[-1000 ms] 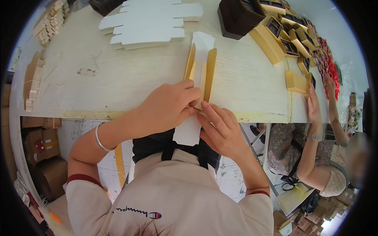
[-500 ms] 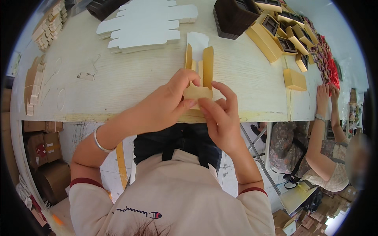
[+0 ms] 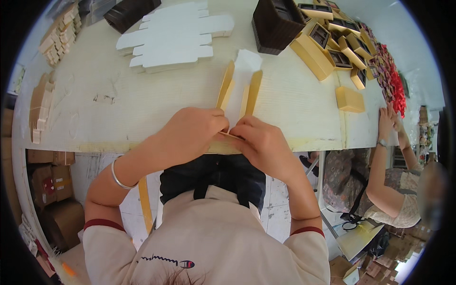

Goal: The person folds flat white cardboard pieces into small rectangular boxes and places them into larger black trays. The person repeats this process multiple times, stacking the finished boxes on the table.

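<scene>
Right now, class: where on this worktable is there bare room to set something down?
Bare table lies left of the left hand, below the white card stack. The far right is crowded with gold boxes and a dark box.

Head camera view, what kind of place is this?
Probably a box-assembly workshop: flat white die-cut blanks are stacked on the worktable, finished gold boxes lie at its far side, cardboard cartons underneath.

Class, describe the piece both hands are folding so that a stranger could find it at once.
Start at the long pale table and look to its near edge, where the left hand and right hand meet. The card box blank lies just beyond them. Unlike the flat white blanks, it has two raised golden side flaps.
</scene>
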### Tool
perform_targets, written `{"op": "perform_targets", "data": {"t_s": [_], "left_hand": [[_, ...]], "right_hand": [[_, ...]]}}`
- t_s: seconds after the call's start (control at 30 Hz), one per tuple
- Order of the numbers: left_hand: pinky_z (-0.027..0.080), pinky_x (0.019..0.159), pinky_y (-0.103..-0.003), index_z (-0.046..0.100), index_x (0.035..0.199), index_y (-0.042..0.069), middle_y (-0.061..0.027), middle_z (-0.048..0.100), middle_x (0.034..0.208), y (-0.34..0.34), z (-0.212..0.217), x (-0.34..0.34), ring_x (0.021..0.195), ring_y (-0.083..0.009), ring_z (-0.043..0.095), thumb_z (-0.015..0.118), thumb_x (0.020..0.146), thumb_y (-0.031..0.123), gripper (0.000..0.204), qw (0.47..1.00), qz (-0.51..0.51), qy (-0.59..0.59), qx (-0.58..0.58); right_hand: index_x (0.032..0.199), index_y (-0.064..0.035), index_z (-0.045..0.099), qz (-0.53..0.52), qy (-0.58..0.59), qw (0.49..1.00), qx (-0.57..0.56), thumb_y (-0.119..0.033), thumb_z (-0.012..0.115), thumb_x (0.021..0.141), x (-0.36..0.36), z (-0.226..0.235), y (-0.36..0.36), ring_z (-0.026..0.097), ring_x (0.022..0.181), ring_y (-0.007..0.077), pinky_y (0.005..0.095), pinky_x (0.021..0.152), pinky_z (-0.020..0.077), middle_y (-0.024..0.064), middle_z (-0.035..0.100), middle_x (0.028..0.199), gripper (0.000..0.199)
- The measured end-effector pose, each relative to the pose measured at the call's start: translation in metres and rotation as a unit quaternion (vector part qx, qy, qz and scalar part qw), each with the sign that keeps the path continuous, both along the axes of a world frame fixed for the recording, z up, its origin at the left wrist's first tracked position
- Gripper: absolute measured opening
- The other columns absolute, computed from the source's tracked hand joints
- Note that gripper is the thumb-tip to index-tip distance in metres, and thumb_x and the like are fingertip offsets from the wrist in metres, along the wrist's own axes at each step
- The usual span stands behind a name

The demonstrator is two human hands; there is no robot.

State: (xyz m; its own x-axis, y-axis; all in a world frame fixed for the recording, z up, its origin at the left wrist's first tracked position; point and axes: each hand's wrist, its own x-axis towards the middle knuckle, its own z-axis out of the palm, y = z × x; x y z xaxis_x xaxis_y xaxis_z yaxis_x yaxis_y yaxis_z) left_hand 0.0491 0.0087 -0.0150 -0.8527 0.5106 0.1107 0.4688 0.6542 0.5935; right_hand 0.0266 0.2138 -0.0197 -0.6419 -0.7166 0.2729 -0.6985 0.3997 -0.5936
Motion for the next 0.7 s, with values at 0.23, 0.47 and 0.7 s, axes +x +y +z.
{"op": "perform_targets", "data": {"t_s": [0.23,0.47,0.7], "left_hand": [[0.047,0.076,-0.038,0.063,0.078,0.006,-0.0061,0.059,0.08,-0.007,0.022,-0.009,0.084,-0.0251,0.058,0.072,0.078,0.02,0.017,0.994,-0.064,-0.026,-0.084],[0.042,0.087,-0.043,0.063,0.073,0.008,-0.0035,0.056,0.08,-0.022,0.026,-0.01,0.09,-0.0236,0.053,0.074,0.075,0.027,0.022,0.981,-0.142,0.069,-0.108],[0.044,0.081,-0.044,0.062,0.087,0.009,-0.0031,0.058,0.097,0.011,0.013,0.018,0.091,-0.0232,0.055,0.076,0.067,0.016,0.026,0.955,0.053,0.247,-0.156]], "right_hand": [[0.082,-0.0027,0.059,0.001,0.094,0.996,-0.005,-0.006,0.069,0.072,0.012,-0.006,-0.012,0.057,0.072,0.0258,0.0365,0.06,0.0477,0.0077,0.051,0.079,0.015],[0.108,-0.0079,0.065,-0.071,0.17,0.98,0.073,-0.01,0.078,0.068,-0.024,0.022,0.043,0.055,0.081,0.0276,0.0374,0.07,0.0485,0.0162,0.053,0.126,0.042],[0.097,-0.0031,0.064,-0.052,0.119,0.991,0.037,-0.011,0.076,0.071,0.017,-0.013,0.017,0.053,0.073,0.0272,0.0372,0.061,0.0427,0.0101,0.055,0.089,0.03]]}}
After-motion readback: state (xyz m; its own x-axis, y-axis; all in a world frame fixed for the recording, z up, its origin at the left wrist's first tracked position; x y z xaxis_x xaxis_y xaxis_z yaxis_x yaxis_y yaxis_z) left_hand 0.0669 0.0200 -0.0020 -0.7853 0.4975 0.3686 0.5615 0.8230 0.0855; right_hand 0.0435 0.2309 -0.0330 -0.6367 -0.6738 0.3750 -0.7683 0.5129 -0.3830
